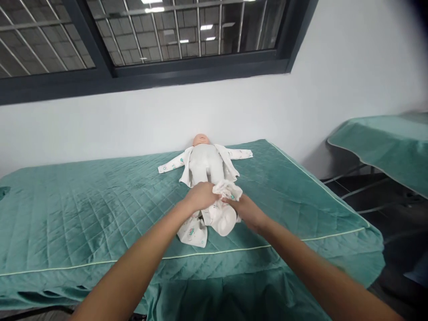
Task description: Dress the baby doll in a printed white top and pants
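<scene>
The left hand [201, 196] and right hand [249, 211] are grasping the pants [216, 215], fingers clenched, at one leg of the doll [205, 158], which is lying on the bed [100, 205].

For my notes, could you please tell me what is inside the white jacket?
The doll shows inside the open jacket; the doll's back and anything in the sleeves are covered.

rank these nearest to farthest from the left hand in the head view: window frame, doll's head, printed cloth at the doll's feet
1. Printed cloth: at the left hand, touching it.
2. Doll's head: beyond the hand, at the bed's wall side.
3. Window frame: farthest, up on the wall behind the bed.
</scene>
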A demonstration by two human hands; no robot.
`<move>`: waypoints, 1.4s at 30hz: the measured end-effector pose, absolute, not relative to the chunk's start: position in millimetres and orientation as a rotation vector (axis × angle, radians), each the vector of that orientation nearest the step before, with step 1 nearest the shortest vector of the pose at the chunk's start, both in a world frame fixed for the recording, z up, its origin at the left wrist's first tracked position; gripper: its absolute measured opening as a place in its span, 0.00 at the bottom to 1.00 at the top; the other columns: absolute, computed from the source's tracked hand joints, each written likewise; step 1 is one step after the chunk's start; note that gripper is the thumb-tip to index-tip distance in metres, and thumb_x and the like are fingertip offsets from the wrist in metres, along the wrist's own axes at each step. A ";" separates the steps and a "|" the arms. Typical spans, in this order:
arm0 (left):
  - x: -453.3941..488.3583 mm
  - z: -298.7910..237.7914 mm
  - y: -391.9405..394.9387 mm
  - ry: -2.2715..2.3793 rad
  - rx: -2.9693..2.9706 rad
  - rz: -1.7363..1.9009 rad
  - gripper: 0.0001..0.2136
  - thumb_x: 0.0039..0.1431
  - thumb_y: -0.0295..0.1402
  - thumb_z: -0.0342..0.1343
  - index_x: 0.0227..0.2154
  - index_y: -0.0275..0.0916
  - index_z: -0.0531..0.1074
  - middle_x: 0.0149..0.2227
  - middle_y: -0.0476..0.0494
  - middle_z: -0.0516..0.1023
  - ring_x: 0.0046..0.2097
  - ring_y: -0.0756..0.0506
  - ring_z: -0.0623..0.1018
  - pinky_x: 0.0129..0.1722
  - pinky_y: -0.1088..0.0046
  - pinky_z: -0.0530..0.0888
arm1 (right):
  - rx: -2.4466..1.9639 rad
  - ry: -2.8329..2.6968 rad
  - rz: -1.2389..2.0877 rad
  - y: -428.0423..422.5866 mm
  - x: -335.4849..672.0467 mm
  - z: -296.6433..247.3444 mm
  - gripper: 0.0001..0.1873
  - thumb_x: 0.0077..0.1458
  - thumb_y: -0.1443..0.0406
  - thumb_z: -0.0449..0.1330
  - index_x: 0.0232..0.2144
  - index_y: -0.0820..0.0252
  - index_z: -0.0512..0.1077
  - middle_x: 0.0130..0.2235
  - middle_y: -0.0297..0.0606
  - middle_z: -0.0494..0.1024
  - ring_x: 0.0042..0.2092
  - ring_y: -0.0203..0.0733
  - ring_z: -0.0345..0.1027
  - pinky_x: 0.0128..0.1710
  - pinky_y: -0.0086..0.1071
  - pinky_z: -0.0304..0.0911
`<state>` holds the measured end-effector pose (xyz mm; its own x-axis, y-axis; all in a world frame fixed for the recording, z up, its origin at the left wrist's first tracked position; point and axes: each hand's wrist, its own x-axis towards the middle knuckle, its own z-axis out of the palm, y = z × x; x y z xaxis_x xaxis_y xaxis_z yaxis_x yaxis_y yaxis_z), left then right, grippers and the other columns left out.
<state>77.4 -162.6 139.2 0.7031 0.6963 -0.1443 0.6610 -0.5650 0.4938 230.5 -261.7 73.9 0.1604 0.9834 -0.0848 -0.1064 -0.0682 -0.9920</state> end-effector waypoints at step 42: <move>84.2 101.4 -141.1 0.788 1.722 0.691 0.12 0.56 0.31 0.59 0.44 0.40 0.73 0.46 0.47 0.78 0.49 0.45 0.76 0.51 0.70 0.70 | -1.366 -0.842 0.779 -241.6 257.7 36.1 0.15 0.54 0.53 0.62 0.36 0.57 0.70 0.30 0.31 0.71 0.32 0.40 0.61 0.33 0.33 0.60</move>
<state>84.2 -141.1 101.4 0.6134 0.7871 0.0658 0.1684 -0.2116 0.9627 257.7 -241.6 36.1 0.4994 0.8645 0.0563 0.0110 0.0587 -0.9982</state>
